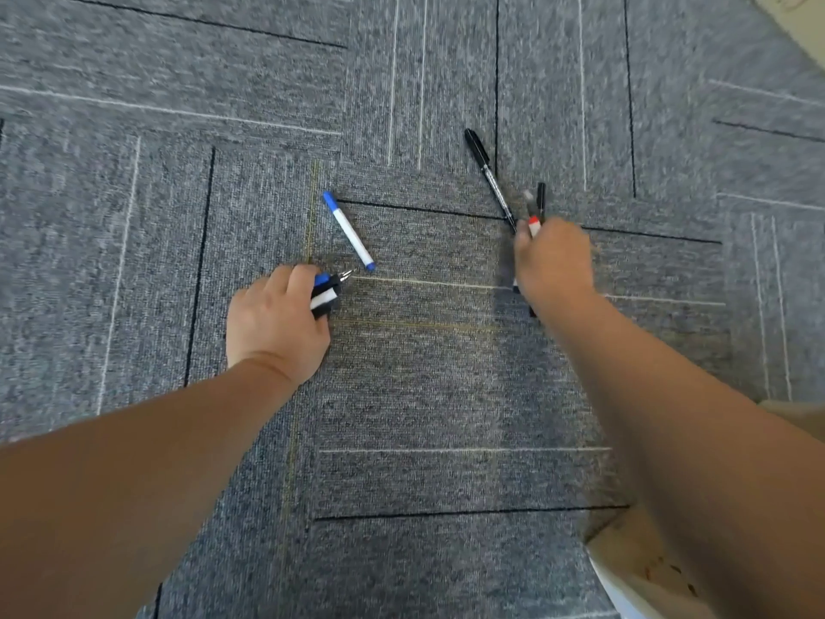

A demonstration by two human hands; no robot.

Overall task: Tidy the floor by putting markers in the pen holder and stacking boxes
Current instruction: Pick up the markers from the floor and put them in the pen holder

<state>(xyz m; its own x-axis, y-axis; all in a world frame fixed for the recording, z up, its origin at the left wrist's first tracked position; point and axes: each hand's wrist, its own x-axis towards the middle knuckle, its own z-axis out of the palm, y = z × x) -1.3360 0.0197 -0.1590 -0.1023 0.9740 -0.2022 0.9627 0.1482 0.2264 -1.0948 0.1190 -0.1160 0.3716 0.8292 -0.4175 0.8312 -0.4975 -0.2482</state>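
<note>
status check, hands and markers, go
Left hand closed on a bundle of markers. Right hand closed on several pens, blurred. Blue-capped marker loose on carpet between the hands. Nothing blocking it; pen holder not in view.

- Floor (pixel 424 395): grey carpet tiles crossed by thin black, white and yellowish lines.
- Blue marker (pixel 348 229): white barrel, blue cap, lying diagonally near the centre.
- Black marker (pixel 489 177): lying diagonally to the right, well apart from the blue one.
- Box (pixel 634 569): a cardboard corner at the lower right edge.
</note>
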